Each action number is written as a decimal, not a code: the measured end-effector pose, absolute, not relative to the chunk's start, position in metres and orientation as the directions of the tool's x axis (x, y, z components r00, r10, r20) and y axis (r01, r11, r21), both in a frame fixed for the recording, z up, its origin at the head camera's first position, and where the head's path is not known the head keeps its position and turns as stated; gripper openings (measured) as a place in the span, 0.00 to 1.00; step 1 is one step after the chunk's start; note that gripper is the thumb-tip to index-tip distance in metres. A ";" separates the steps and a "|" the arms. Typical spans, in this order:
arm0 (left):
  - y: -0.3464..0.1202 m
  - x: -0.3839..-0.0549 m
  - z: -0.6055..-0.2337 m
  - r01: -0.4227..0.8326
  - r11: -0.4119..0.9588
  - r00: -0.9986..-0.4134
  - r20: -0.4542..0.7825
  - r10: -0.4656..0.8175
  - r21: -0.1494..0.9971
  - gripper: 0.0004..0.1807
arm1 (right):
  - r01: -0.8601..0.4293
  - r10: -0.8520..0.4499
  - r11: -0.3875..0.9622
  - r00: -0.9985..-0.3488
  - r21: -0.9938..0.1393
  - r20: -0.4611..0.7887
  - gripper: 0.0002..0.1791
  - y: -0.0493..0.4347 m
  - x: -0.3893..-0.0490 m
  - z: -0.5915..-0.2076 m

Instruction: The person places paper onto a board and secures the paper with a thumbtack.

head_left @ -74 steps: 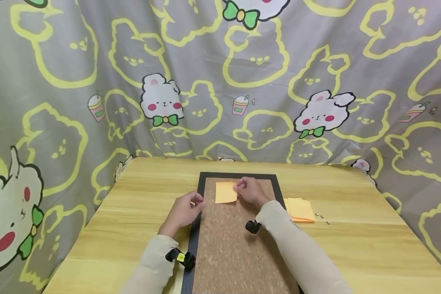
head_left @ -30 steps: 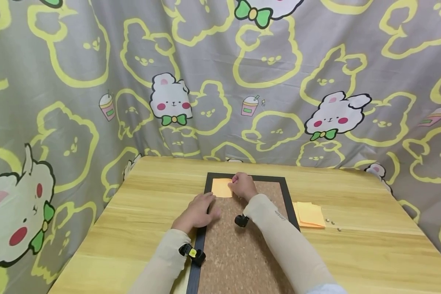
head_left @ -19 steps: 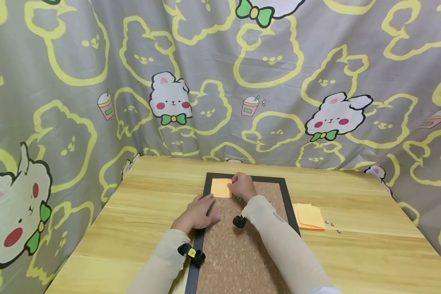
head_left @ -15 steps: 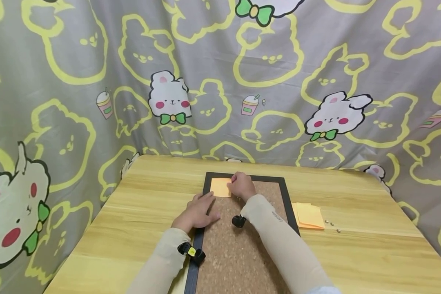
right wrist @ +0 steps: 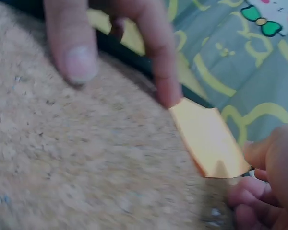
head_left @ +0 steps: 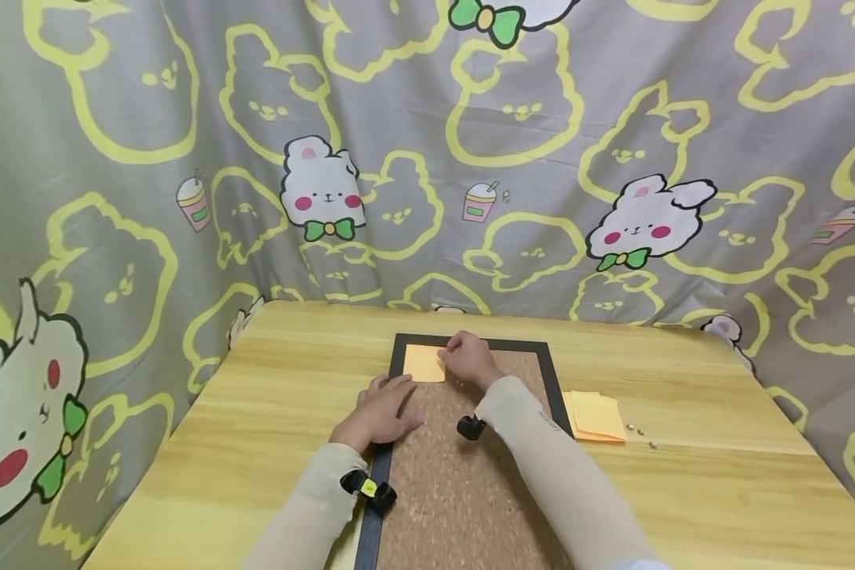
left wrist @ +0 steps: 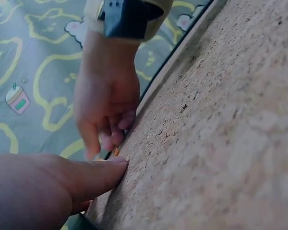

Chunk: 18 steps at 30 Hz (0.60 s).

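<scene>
An orange sticky note lies in the far left corner of a cork board with a black frame. My right hand pinches the note's right edge between thumb and fingers; in the right wrist view the note bows slightly. My left hand rests across the board's left frame edge with its fingers extended. One left fingertip touches the note's near left corner, and the left thumb lies low over the cork.
Right of the board, a small pile of orange sticky notes lies on the wooden table. Several small metallic pieces are scattered beside the pile. A patterned curtain hangs behind the table.
The right hand has carried the note left and away into the board's far left corner. The left hand has opened out and now touches the note. Over the last half second, little has moved.
</scene>
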<state>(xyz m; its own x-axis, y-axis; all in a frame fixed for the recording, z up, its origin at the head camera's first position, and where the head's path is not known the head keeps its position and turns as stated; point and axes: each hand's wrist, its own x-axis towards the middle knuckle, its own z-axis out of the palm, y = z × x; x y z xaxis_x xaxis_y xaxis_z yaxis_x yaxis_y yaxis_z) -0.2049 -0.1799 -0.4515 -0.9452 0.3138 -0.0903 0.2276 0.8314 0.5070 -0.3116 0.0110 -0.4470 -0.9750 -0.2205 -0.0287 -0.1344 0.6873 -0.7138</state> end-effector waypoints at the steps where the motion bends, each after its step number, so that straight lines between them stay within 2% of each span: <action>1: -0.179 -0.204 -0.452 0.225 0.830 -0.945 -0.093 0.313 0.511 0.32 | -0.134 -0.224 0.666 -0.974 -0.734 -0.025 0.13 0.015 -0.310 -0.446; 5: -0.177 -0.204 -0.453 0.205 0.831 -0.945 -0.118 0.306 0.518 0.34 | -0.128 -0.226 0.565 -0.974 -0.815 -0.004 0.13 0.034 -0.304 -0.434; 11: -0.171 -0.211 -0.445 0.190 0.864 -0.936 -0.180 0.304 0.466 0.38 | -0.112 -0.175 0.470 -0.984 -0.876 0.032 0.14 0.074 -0.294 -0.416; 16: -0.169 -0.220 -0.436 0.159 0.892 -0.937 -0.221 0.271 0.423 0.41 | -0.048 -0.090 0.297 -0.996 -0.954 0.022 0.12 0.116 -0.286 -0.404; 18: -0.168 -0.222 -0.433 0.165 0.901 -0.935 -0.228 0.273 0.401 0.41 | -0.031 -0.051 0.268 -0.999 -0.963 0.018 0.12 0.135 -0.282 -0.401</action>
